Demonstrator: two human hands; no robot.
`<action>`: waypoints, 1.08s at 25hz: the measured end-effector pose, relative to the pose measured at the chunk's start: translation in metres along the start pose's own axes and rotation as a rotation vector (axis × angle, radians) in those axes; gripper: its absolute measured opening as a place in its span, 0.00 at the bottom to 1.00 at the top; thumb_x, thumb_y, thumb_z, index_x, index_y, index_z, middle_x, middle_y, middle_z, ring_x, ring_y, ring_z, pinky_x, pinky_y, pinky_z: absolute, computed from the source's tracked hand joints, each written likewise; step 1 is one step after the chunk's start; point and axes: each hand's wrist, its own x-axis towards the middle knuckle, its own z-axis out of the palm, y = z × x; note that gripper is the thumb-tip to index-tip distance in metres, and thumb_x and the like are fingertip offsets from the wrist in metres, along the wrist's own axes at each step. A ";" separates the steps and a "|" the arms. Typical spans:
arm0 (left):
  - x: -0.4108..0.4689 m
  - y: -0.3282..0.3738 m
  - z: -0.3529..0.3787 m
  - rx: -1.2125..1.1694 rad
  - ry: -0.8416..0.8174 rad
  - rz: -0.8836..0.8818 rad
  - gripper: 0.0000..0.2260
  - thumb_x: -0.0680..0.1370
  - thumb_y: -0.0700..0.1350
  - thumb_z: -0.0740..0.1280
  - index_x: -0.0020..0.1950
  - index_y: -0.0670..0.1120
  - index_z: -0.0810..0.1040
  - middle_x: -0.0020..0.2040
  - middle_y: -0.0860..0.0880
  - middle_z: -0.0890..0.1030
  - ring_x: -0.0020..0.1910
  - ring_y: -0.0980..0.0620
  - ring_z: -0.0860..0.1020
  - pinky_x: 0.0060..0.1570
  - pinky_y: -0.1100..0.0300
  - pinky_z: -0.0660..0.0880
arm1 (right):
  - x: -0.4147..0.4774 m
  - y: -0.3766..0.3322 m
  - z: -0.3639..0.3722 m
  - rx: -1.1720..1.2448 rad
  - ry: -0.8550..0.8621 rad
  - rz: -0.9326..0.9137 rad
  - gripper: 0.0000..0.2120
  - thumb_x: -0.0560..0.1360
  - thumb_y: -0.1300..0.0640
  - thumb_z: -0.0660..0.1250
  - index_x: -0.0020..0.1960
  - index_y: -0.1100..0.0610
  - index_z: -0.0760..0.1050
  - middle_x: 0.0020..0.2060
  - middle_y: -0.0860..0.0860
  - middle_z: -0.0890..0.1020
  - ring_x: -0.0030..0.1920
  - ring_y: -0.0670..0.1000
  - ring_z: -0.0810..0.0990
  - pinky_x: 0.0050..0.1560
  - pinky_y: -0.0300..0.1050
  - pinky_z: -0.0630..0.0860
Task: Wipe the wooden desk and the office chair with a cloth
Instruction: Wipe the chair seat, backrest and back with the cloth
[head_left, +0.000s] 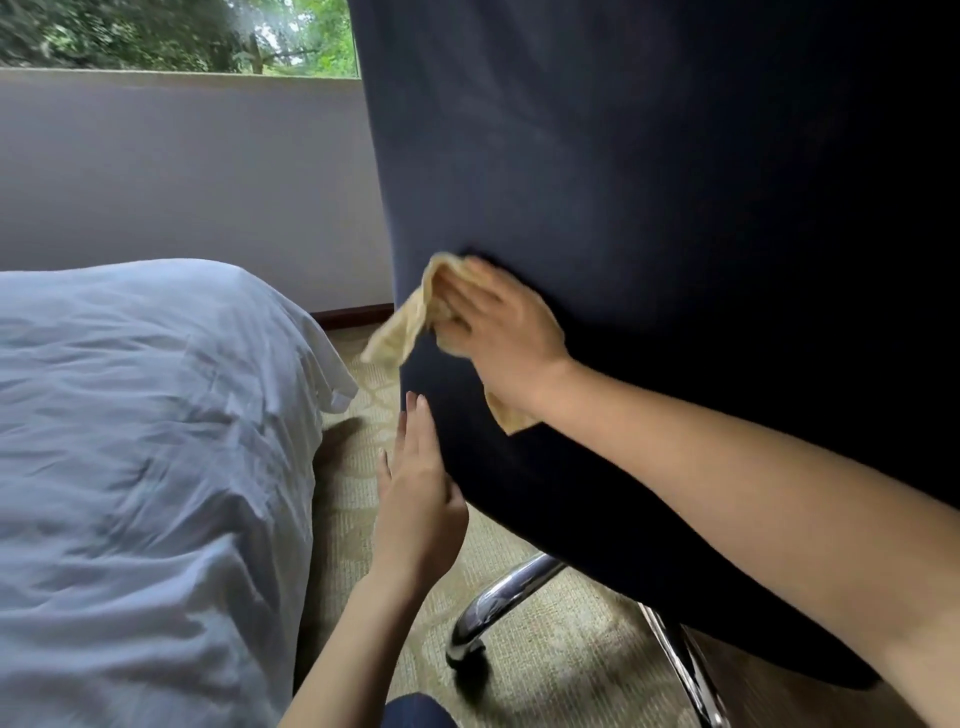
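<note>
your right hand (498, 317) presses the limp, light cloth (410, 322) flat against the office chair (623, 182) back; your left hand (421, 493), fingers straight, steadies its edge. it likely rolls, so brace there.

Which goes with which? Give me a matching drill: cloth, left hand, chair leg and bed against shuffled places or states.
1. cloth
2. left hand
3. chair leg
4. bed

A. white sheets, left of the chair
B. under the right hand, against the chair back
C. fingers straight, at the chair's edge
D. chrome, on the carpet

Pairs: 1-B, 2-C, 3-D, 4-A
</note>
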 end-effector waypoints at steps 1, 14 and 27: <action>-0.001 -0.002 -0.001 0.016 0.003 0.005 0.37 0.72 0.29 0.56 0.78 0.45 0.44 0.78 0.50 0.48 0.77 0.55 0.46 0.73 0.51 0.43 | -0.004 -0.017 0.008 -0.014 -0.053 -0.109 0.23 0.82 0.47 0.38 0.76 0.49 0.42 0.77 0.50 0.42 0.76 0.53 0.38 0.72 0.55 0.32; -0.001 0.066 0.037 -0.032 -0.064 0.196 0.25 0.81 0.53 0.48 0.74 0.57 0.38 0.75 0.58 0.33 0.74 0.56 0.31 0.71 0.55 0.31 | -0.230 -0.070 0.097 -0.092 -0.104 -0.530 0.25 0.77 0.43 0.60 0.73 0.46 0.61 0.74 0.46 0.60 0.75 0.46 0.52 0.74 0.54 0.41; -0.008 0.097 0.059 -0.215 -0.064 0.356 0.25 0.81 0.49 0.47 0.77 0.54 0.43 0.77 0.59 0.49 0.76 0.61 0.46 0.74 0.60 0.39 | -0.190 0.106 0.026 0.109 0.412 0.128 0.18 0.80 0.58 0.54 0.68 0.52 0.70 0.67 0.53 0.73 0.69 0.51 0.69 0.71 0.49 0.60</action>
